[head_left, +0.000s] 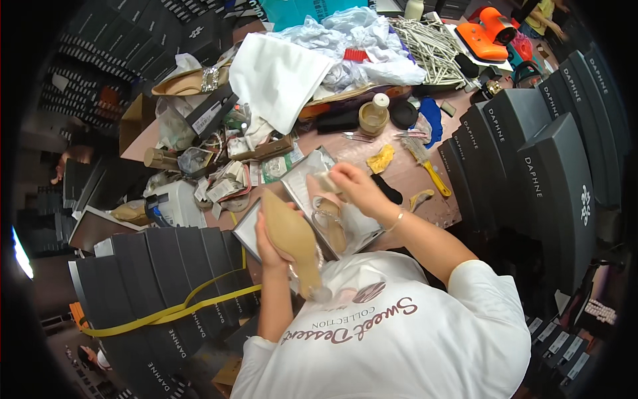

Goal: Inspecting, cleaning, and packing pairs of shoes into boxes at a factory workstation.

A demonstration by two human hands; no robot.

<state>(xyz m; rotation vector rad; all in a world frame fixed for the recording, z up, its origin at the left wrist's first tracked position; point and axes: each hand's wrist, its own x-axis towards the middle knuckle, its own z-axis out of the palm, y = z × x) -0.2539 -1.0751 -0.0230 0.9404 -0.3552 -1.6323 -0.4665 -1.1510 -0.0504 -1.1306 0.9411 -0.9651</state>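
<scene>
My left hand grips a pointed women's shoe, its tan sole turned up and its heel toward my body. Sparkling trim shows along the shoe's edge. In my right hand a small pale block is pinched between thumb and fingers; its kind is hard to make out. Both hands are over an open shoebox lined with white paper. Inside lies a second shoe with a glittering strap, partly below my right hand.
Dark shoeboxes are stacked at the right, and more boxes at the left carry a yellow strap. On the table are a glue jar, a yellow-handled brush, a yellow cloth, a white cloth and an orange device.
</scene>
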